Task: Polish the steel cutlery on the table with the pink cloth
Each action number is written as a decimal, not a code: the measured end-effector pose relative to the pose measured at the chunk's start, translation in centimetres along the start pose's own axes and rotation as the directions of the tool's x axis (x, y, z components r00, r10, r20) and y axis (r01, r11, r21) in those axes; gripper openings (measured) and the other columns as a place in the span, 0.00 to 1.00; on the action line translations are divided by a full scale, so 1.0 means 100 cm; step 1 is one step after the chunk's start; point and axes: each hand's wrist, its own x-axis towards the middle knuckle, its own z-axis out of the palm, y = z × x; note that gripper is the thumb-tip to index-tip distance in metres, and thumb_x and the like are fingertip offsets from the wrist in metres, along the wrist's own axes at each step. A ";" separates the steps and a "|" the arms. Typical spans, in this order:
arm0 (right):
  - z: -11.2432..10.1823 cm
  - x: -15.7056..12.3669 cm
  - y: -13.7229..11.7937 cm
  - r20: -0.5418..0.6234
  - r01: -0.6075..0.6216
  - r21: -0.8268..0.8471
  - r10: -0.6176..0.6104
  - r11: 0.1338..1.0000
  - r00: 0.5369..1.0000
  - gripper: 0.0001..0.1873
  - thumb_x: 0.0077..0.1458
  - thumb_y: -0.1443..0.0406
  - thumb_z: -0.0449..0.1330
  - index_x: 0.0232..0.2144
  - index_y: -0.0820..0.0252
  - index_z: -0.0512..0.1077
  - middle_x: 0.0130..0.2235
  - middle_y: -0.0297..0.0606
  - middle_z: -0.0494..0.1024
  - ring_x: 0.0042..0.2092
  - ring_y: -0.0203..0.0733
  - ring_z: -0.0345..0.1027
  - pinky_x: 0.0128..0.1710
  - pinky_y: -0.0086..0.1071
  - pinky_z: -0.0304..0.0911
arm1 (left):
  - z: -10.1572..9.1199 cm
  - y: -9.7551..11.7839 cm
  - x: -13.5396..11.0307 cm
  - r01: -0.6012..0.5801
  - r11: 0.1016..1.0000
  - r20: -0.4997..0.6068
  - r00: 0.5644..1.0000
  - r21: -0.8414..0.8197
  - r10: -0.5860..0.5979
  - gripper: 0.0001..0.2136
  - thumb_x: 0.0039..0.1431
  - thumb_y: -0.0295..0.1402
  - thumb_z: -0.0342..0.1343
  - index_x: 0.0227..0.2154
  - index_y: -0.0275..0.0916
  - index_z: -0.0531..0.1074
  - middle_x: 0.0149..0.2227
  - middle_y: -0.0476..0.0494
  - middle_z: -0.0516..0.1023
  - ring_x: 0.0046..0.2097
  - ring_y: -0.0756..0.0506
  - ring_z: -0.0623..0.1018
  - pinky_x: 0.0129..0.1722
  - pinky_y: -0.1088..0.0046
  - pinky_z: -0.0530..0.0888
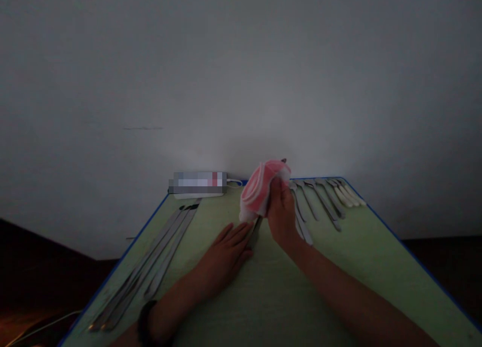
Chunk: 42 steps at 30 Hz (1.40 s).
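My right hand [282,214] is closed round a folded pink and white cloth [259,189]. The cloth is wrapped about a thin metal utensil [257,225]; its lower part shows under the cloth and a dark tip pokes out above. Most of that utensil is covered, so its kind cannot be made out. My left hand [229,251] lies low over the table with fingers stretched out and thumb apart, close beside the utensil's lower end. Whether the fingertips touch it is unclear.
On the green table [278,292] with blue edging, several long metal utensils [165,259] lie at left. Several spoons and forks [324,204], some white-handled, are lined up at back right. A blurred-out box [199,184] with a white cable [235,182] stands against the wall [241,76].
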 end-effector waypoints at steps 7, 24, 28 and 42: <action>0.007 -0.030 0.044 0.032 -0.160 -0.130 0.166 0.978 0.986 0.23 0.57 0.49 0.46 0.24 0.60 0.64 0.22 0.31 0.63 0.25 0.34 0.55 0.24 0.28 0.52 | -0.007 0.006 0.002 0.016 0.999 -0.033 0.999 -0.032 -0.017 0.14 0.62 0.32 0.48 0.50 0.38 0.66 0.53 0.40 0.71 0.56 0.40 0.68 0.60 0.56 0.59; -0.024 0.035 -0.019 -0.175 0.068 0.103 -0.050 0.992 0.983 0.23 0.56 0.47 0.46 0.23 0.58 0.60 0.20 0.27 0.56 0.22 0.31 0.48 0.22 0.27 0.49 | 0.000 0.001 0.001 0.019 0.999 0.021 1.000 0.040 -0.020 0.21 0.67 0.37 0.40 0.61 0.40 0.52 0.64 0.43 0.54 0.64 0.44 0.55 0.62 0.57 0.53; -0.014 0.021 -0.016 -0.138 0.070 0.039 -0.064 0.997 0.988 0.23 0.57 0.47 0.45 0.21 0.57 0.57 0.20 0.27 0.55 0.22 0.31 0.47 0.21 0.27 0.46 | 0.003 -0.003 -0.001 0.001 0.999 0.022 1.000 0.040 -0.002 0.21 0.67 0.36 0.40 0.61 0.40 0.51 0.64 0.42 0.55 0.64 0.45 0.54 0.62 0.56 0.52; 0.002 -0.016 0.043 0.030 -0.217 0.029 0.216 0.976 0.976 0.26 0.55 0.45 0.45 0.25 0.60 0.67 0.25 0.35 0.68 0.29 0.38 0.61 0.30 0.31 0.59 | -0.008 0.004 0.001 -0.010 1.000 -0.031 0.999 0.014 0.010 0.14 0.64 0.34 0.45 0.49 0.41 0.68 0.56 0.43 0.69 0.61 0.42 0.62 0.62 0.55 0.55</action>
